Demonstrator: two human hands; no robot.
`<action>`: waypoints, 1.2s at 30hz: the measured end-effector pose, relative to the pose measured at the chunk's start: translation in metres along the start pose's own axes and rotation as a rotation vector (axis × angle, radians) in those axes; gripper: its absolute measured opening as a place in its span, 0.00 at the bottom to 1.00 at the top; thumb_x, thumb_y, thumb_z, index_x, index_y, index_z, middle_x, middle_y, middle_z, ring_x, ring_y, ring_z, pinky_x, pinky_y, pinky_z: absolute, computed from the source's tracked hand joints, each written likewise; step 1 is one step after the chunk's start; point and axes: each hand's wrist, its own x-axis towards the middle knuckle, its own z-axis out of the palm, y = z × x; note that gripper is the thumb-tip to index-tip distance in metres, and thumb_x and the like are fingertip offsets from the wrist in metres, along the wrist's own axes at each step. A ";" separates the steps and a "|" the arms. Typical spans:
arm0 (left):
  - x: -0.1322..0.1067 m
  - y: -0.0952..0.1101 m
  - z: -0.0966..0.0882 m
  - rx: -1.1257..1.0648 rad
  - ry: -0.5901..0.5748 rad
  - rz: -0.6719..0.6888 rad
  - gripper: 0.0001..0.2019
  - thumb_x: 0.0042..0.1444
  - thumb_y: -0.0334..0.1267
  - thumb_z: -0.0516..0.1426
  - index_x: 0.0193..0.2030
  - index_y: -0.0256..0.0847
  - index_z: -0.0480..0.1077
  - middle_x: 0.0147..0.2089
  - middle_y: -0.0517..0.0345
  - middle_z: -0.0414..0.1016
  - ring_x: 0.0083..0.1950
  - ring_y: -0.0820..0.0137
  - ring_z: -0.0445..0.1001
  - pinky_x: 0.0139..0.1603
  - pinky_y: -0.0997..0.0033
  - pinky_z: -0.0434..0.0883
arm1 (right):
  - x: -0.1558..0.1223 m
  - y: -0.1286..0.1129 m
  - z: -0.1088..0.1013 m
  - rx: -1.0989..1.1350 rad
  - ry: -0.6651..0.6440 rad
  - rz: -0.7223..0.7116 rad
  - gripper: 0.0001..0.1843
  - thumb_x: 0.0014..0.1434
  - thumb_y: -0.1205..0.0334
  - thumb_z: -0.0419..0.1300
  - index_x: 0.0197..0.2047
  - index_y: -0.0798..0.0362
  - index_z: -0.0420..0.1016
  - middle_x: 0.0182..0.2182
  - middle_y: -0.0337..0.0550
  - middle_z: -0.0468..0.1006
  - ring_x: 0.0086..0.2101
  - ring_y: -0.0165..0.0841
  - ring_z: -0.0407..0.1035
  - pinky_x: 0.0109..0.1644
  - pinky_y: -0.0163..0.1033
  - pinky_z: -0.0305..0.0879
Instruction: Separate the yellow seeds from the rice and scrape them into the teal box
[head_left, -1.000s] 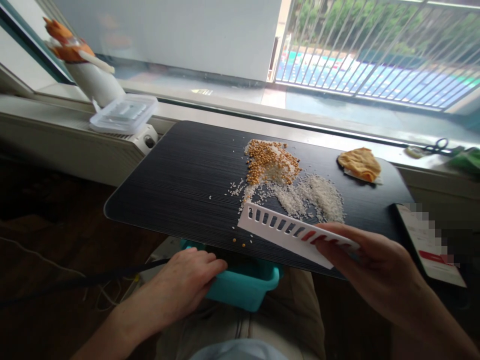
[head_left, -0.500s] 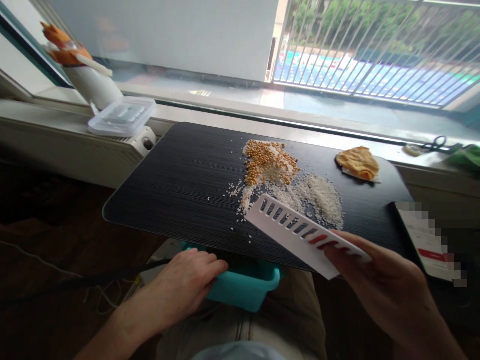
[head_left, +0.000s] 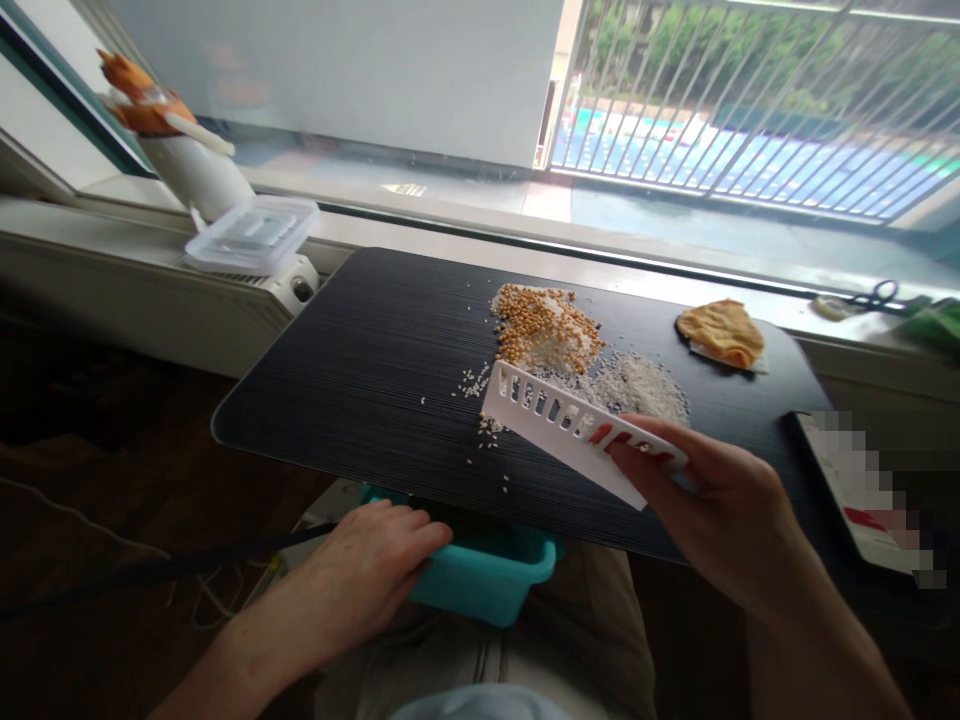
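My right hand grips one end of a white plastic piece with a row of slots, tilted over the dark table. Its far end is close to a mound of white rice mixed with small round golden beans; whether it touches the grains I cannot tell. A patch of plain rice lies just beyond my right hand. With fingers curled over its rim, my left hand holds a teal plastic bin against the table's front edge. The inside of the bin is mostly hidden.
A folded yellow cloth lies at the table's back right, and a phone-like slab, partly blurred out, at the right edge. On the sill are a clear plastic box, a white cylinder with an orange top and scissors.
My right hand has moved left and away from me, carrying the slotted white piece closer to the grain mound. My left hand stays on the bin's rim.
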 end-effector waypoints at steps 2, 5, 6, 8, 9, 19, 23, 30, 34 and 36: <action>0.000 -0.001 0.000 0.002 0.009 0.006 0.13 0.59 0.22 0.55 0.44 0.43 0.73 0.41 0.57 0.78 0.43 0.59 0.76 0.44 0.61 0.67 | 0.000 -0.001 -0.001 0.003 -0.001 0.003 0.09 0.63 0.60 0.62 0.42 0.48 0.84 0.33 0.39 0.86 0.29 0.32 0.79 0.32 0.31 0.74; -0.001 -0.002 0.001 0.006 0.013 0.012 0.13 0.59 0.22 0.55 0.43 0.43 0.73 0.41 0.57 0.78 0.43 0.59 0.76 0.44 0.61 0.68 | 0.000 -0.001 -0.002 -0.006 0.017 -0.007 0.08 0.62 0.60 0.63 0.42 0.47 0.84 0.33 0.38 0.86 0.29 0.32 0.79 0.32 0.31 0.74; -0.001 -0.002 0.001 0.007 0.012 0.010 0.12 0.59 0.23 0.55 0.43 0.43 0.73 0.41 0.57 0.78 0.43 0.59 0.76 0.44 0.61 0.68 | 0.001 -0.001 -0.001 -0.007 0.017 -0.010 0.08 0.63 0.60 0.63 0.42 0.47 0.83 0.33 0.39 0.86 0.29 0.32 0.79 0.32 0.31 0.74; -0.003 -0.004 0.001 0.010 0.011 0.000 0.12 0.59 0.23 0.55 0.43 0.43 0.73 0.41 0.56 0.78 0.43 0.59 0.77 0.44 0.61 0.68 | 0.004 -0.003 0.001 -0.006 -0.006 -0.021 0.09 0.63 0.59 0.62 0.43 0.48 0.83 0.34 0.40 0.86 0.30 0.33 0.79 0.34 0.32 0.75; -0.004 -0.005 0.000 0.010 0.010 -0.008 0.12 0.59 0.23 0.55 0.44 0.43 0.73 0.41 0.56 0.78 0.43 0.59 0.77 0.44 0.61 0.68 | 0.006 -0.004 0.003 -0.006 -0.028 -0.034 0.09 0.64 0.59 0.61 0.43 0.48 0.83 0.35 0.40 0.86 0.31 0.34 0.80 0.35 0.33 0.75; -0.035 -0.034 -0.009 0.051 0.062 -0.135 0.15 0.58 0.24 0.54 0.45 0.46 0.75 0.42 0.57 0.80 0.42 0.61 0.78 0.45 0.63 0.71 | 0.039 -0.030 0.048 0.122 -0.318 -0.247 0.13 0.67 0.63 0.56 0.49 0.49 0.82 0.44 0.43 0.85 0.42 0.33 0.79 0.48 0.36 0.74; -0.052 -0.049 -0.003 0.037 0.191 -0.101 0.17 0.59 0.25 0.53 0.47 0.48 0.75 0.42 0.59 0.80 0.42 0.63 0.79 0.46 0.66 0.71 | 0.046 -0.038 0.065 0.150 -0.391 -0.282 0.14 0.67 0.65 0.55 0.49 0.50 0.81 0.45 0.45 0.85 0.43 0.34 0.79 0.47 0.36 0.73; -0.062 -0.058 0.001 0.089 0.194 -0.126 0.22 0.55 0.23 0.53 0.51 0.47 0.75 0.46 0.54 0.81 0.44 0.59 0.79 0.46 0.62 0.71 | 0.034 -0.055 0.052 0.188 -0.548 -0.326 0.13 0.68 0.66 0.55 0.49 0.49 0.80 0.42 0.42 0.84 0.40 0.30 0.78 0.43 0.31 0.72; -0.055 -0.046 -0.002 0.066 0.125 -0.149 0.19 0.56 0.22 0.51 0.47 0.45 0.76 0.44 0.54 0.81 0.43 0.58 0.79 0.45 0.60 0.71 | 0.021 -0.040 0.025 0.105 -0.332 -0.260 0.11 0.66 0.64 0.59 0.49 0.44 0.80 0.44 0.40 0.84 0.40 0.33 0.79 0.44 0.33 0.74; -0.049 -0.038 -0.003 0.035 0.110 -0.127 0.17 0.58 0.23 0.51 0.45 0.44 0.75 0.44 0.54 0.80 0.42 0.59 0.78 0.45 0.60 0.70 | 0.017 -0.027 0.013 0.017 -0.135 -0.195 0.10 0.65 0.63 0.60 0.47 0.42 0.81 0.41 0.38 0.85 0.38 0.34 0.80 0.42 0.34 0.75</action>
